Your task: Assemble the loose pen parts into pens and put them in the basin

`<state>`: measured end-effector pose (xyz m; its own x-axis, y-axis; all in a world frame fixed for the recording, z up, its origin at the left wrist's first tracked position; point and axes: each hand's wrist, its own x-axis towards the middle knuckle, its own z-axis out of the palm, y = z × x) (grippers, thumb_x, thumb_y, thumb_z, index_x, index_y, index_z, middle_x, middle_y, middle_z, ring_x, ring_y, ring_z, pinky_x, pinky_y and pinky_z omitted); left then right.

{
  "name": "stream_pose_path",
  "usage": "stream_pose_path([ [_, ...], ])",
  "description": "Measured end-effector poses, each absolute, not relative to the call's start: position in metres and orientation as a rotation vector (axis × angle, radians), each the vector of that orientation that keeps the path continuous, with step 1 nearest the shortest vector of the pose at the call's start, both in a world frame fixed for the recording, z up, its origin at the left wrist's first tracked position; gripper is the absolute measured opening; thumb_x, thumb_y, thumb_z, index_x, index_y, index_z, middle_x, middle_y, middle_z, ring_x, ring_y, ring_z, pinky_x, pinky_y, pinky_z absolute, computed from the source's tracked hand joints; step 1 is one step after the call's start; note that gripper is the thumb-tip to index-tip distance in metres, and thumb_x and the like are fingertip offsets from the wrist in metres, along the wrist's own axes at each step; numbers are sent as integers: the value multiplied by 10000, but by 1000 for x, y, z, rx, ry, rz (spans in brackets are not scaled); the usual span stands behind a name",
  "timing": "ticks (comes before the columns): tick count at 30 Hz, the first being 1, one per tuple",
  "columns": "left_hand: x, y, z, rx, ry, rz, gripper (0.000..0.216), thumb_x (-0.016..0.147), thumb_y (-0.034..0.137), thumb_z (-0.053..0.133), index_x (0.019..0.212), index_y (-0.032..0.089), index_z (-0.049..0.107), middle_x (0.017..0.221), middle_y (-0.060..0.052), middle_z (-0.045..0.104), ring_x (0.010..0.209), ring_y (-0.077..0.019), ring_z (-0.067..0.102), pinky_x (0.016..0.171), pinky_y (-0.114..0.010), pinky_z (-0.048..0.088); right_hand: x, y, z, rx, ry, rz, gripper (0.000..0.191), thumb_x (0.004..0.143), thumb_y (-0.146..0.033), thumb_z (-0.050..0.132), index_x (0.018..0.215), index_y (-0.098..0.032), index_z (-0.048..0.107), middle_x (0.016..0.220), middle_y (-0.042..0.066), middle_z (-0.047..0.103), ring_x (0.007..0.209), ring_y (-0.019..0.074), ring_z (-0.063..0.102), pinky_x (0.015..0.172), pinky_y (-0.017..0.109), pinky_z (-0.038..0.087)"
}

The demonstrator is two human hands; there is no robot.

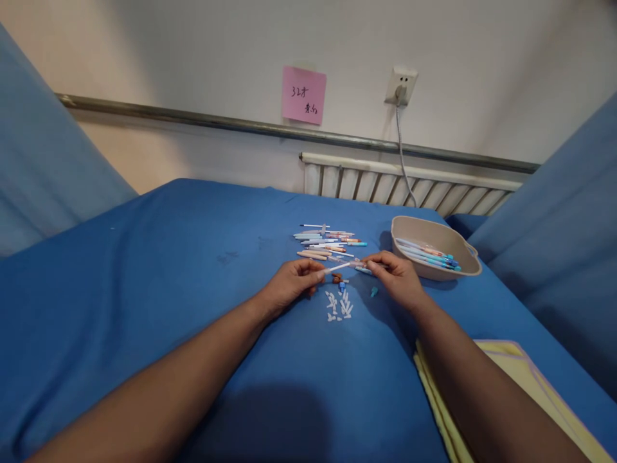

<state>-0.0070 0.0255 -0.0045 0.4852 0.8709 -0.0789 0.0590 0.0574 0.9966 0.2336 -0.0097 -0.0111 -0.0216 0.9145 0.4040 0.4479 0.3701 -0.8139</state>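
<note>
My left hand (293, 283) pinches one end of a thin white pen refill (337, 267). At the refill's other end, my right hand (396, 278) is closed on a clear pen barrel (357, 263); whether the refill's tip is inside it is hard to tell. Small brown pen parts (336, 278) and a blue pen part (342, 287) lie below the refill. Nearer to me is a group of small white pieces (345, 303). A teal pen part (374, 292) rests by my right hand. Beyond the hands lie several pen barrels and refills (318, 242).
A beige basket (434, 228) with several assembled-looking pens (429, 254) stands at the right. A yellow cloth (511, 366) lies under my right forearm. Blue cloth (193, 257) covers the table. Behind are a radiator (366, 183), a metal rail (193, 116) and a plugged-in cable (401, 141).
</note>
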Motion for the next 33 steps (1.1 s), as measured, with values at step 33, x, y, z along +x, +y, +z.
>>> stream_pose_path([
  [33, -7, 14, 2, 1372, 776, 651, 237, 723, 321, 675, 852, 123, 679, 651, -27, 618, 511, -81, 505, 488, -194, 389, 201, -30, 0, -1164, -1915, 430, 157, 849, -223, 480, 913, -220, 623, 862, 36, 636, 822, 174, 585, 756, 293, 444],
])
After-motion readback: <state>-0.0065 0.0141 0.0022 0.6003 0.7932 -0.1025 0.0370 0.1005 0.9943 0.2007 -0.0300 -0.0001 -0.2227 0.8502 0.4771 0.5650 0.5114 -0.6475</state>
